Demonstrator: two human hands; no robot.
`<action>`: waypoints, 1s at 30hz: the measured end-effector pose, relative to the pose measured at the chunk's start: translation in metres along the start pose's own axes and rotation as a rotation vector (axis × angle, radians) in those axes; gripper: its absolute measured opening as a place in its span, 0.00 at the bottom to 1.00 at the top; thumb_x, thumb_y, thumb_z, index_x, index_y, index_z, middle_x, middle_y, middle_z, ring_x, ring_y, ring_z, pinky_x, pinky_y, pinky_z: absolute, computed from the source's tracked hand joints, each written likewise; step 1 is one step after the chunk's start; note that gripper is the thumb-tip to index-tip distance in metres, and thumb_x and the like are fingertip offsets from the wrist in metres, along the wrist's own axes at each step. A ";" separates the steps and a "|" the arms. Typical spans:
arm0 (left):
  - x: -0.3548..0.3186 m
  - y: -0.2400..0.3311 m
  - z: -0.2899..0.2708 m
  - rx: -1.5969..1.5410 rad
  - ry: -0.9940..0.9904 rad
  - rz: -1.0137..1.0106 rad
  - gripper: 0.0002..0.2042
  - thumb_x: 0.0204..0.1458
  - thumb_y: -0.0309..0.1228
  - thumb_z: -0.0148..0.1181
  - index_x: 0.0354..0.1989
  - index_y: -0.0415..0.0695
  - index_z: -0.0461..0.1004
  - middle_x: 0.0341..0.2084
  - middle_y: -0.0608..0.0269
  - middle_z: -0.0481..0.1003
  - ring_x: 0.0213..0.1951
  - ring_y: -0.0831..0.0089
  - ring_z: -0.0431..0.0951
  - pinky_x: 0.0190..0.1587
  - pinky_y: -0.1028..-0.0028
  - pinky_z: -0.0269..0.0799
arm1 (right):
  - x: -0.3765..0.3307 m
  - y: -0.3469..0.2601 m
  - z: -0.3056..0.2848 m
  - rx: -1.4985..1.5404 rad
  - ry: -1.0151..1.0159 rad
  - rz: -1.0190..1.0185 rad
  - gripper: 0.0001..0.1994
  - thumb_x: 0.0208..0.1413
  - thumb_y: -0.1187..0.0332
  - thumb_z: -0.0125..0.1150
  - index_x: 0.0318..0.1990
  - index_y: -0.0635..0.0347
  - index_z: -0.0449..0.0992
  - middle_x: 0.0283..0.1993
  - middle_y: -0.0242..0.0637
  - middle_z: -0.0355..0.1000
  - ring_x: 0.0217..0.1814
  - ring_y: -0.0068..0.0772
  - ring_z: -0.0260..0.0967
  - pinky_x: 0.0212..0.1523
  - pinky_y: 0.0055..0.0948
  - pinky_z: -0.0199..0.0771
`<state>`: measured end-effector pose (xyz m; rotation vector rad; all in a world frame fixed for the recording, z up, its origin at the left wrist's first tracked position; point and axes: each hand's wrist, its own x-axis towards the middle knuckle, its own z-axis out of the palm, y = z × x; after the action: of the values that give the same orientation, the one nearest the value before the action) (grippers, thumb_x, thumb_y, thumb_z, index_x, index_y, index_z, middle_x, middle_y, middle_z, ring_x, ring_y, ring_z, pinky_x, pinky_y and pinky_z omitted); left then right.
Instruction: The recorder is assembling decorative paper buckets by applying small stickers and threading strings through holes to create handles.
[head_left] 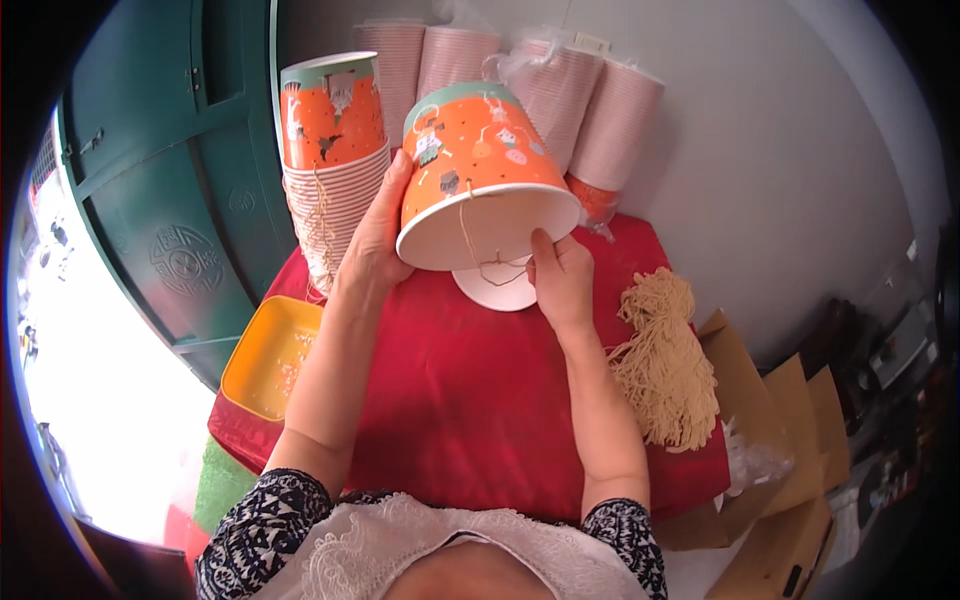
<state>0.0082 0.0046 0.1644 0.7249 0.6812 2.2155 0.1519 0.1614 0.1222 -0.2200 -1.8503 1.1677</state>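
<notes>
An orange paper bucket (480, 150) with a green band and small printed figures is held tilted above the table, its white rim and open mouth facing me. My left hand (380, 225) grips its left side, thumb along the outer wall. At the right of the mouth, my right hand (562, 278) is closed on the rim, thumb up and the other fingers partly hidden. A thin tan string (467, 230) hangs over the rim and runs across the mouth toward my right fingers. Underneath, a white round piece (497, 292) shows partly, against the red tablecloth (450, 400).
A tall stack of similar buckets (335, 190) with strings dangling stands left. Pinkish wrapped stacks (555, 95) line the wall. A tan string bundle (665, 370) lies right, beside open cardboard boxes (775, 430). A yellow basin (250, 355) holding small white bits sits by my left forearm.
</notes>
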 end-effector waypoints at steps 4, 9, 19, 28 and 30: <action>0.007 -0.007 0.000 -0.154 0.010 -0.014 0.25 0.58 0.48 0.59 0.57 0.44 0.69 0.50 0.56 0.77 0.47 0.67 0.80 0.49 0.65 0.78 | 0.018 0.010 0.002 -0.076 0.015 0.008 0.16 0.66 0.63 0.51 0.30 0.67 0.74 0.17 0.33 0.67 0.18 0.23 0.64 0.22 0.29 0.63; 0.013 -0.010 -0.017 -0.242 0.015 -0.014 0.26 0.57 0.47 0.60 0.58 0.43 0.68 0.50 0.56 0.77 0.48 0.66 0.79 0.49 0.63 0.78 | 0.025 0.003 0.010 -0.054 0.007 0.032 0.15 0.65 0.65 0.53 0.31 0.70 0.74 0.16 0.39 0.69 0.17 0.28 0.69 0.22 0.33 0.68; 0.005 -0.004 -0.022 -0.128 -0.027 0.186 0.27 0.59 0.48 0.58 0.61 0.45 0.65 0.53 0.58 0.74 0.51 0.67 0.77 0.55 0.66 0.75 | 0.017 0.004 0.020 -0.210 0.140 -0.213 0.15 0.63 0.62 0.57 0.34 0.67 0.78 0.25 0.32 0.72 0.27 0.15 0.66 0.28 0.19 0.62; -0.002 -0.018 -0.008 0.201 -0.180 0.366 0.37 0.55 0.48 0.62 0.64 0.36 0.56 0.53 0.52 0.72 0.50 0.68 0.78 0.53 0.67 0.77 | 0.010 0.009 0.028 0.219 -0.031 0.177 0.17 0.63 0.60 0.58 0.28 0.67 0.76 0.22 0.23 0.66 0.27 0.13 0.59 0.27 0.22 0.56; -0.006 -0.017 0.000 0.188 -0.175 0.310 0.44 0.46 0.47 0.70 0.64 0.35 0.53 0.53 0.53 0.69 0.53 0.70 0.73 0.56 0.68 0.72 | 0.008 0.012 0.032 0.264 0.008 0.106 0.15 0.62 0.62 0.58 0.37 0.69 0.75 0.28 0.28 0.71 0.31 0.15 0.64 0.30 0.22 0.62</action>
<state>0.0192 0.0104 0.1516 1.1743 0.7349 2.3464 0.1189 0.1523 0.1127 -0.1738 -1.6730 1.4673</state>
